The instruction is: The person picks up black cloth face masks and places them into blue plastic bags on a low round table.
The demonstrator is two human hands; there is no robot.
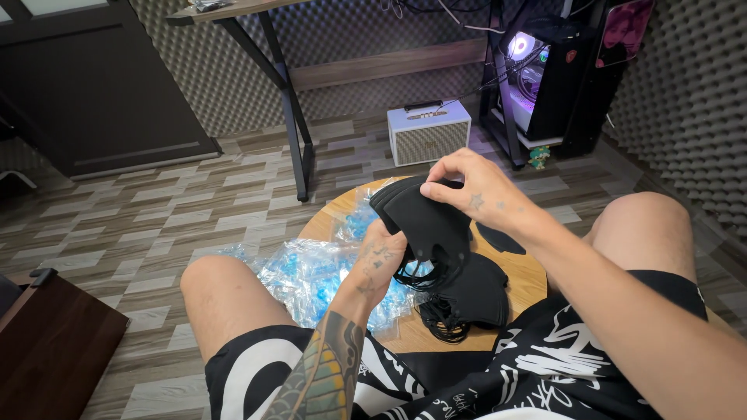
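My right hand (476, 188) pinches the top edge of a small stack of black face masks (424, 218), held up over the round wooden table (523, 274). From below, my left hand (381, 260) grips the same stack near its dangling black ear loops. A second pile of black masks (467, 299) lies on the table under my hands, its loops spilling toward me. One loose black mask (499, 239) rests flat just right of the held stack.
Crinkled clear and blue plastic wrappers (311, 276) cover the table's left side. My bare knees flank the table. Beyond stand a white speaker box (429, 132), a black desk leg (294, 124) and a lit computer tower (545, 70). A dark wooden cabinet (47, 342) sits at lower left.
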